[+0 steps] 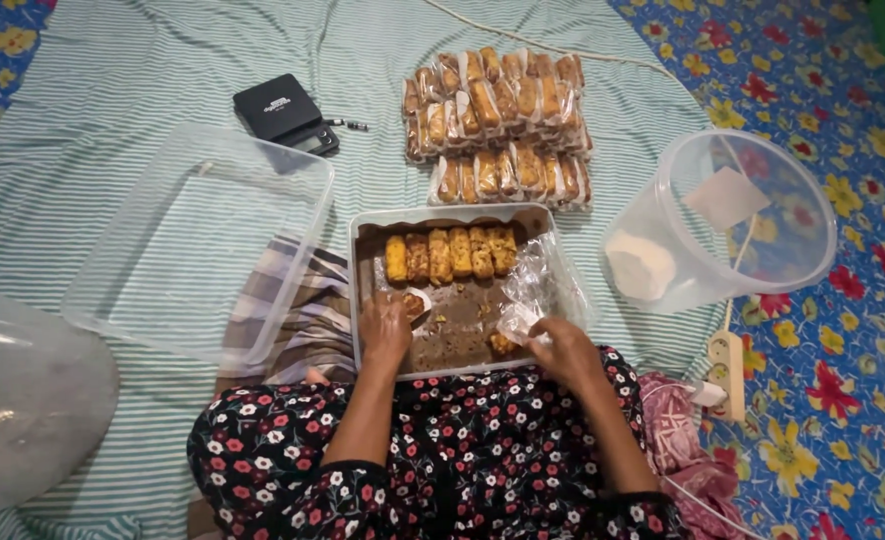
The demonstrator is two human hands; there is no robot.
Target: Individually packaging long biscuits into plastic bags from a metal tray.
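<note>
Striped cloth point(113, 120); tray point(363, 225) cakes point(450, 255) just beyond hands point(386, 330)

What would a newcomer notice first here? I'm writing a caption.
The rectangular baking tray at centre, holding a row of golden-brown cake bars, with the left hand and right hand reaching in. Behind it lies a stack of clear-wrapped bars; a tipped clear plastic tub sits right.
</note>
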